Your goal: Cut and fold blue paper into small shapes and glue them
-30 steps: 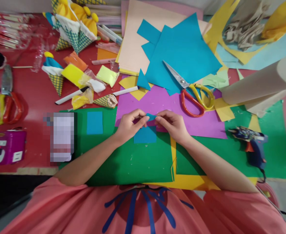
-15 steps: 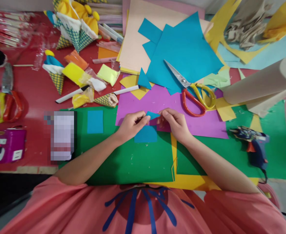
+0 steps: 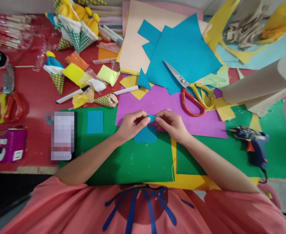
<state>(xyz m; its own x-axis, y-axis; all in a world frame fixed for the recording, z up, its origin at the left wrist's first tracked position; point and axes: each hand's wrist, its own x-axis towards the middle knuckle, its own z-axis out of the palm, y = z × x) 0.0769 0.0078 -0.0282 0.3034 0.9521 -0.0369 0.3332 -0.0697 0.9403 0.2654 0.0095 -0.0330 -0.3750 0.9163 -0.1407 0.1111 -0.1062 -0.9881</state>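
My left hand (image 3: 130, 125) and my right hand (image 3: 173, 125) meet over the table's middle, both pinching a small blue paper piece (image 3: 152, 118) between fingertips. Directly under them a blue rectangle (image 3: 145, 134) lies on the green sheet (image 3: 133, 162), at the edge of a purple sheet (image 3: 201, 122). Another blue rectangle (image 3: 95, 122) rests on the green sheet to the left.
Red-and-yellow scissors (image 3: 193, 92) lie on large blue sheets (image 3: 184, 48) behind my hands. A glue gun (image 3: 253, 144) sits right, a beige paper roll (image 3: 260, 86) at far right. Paper cones (image 3: 72, 29), markers and wrapped bits crowd the left; second scissors (image 3: 4, 104), a purple device (image 3: 7, 145).
My fingertips parted slightly half a second ago, showing more of the small blue piece, then closed together again on it. The arms stayed in place.
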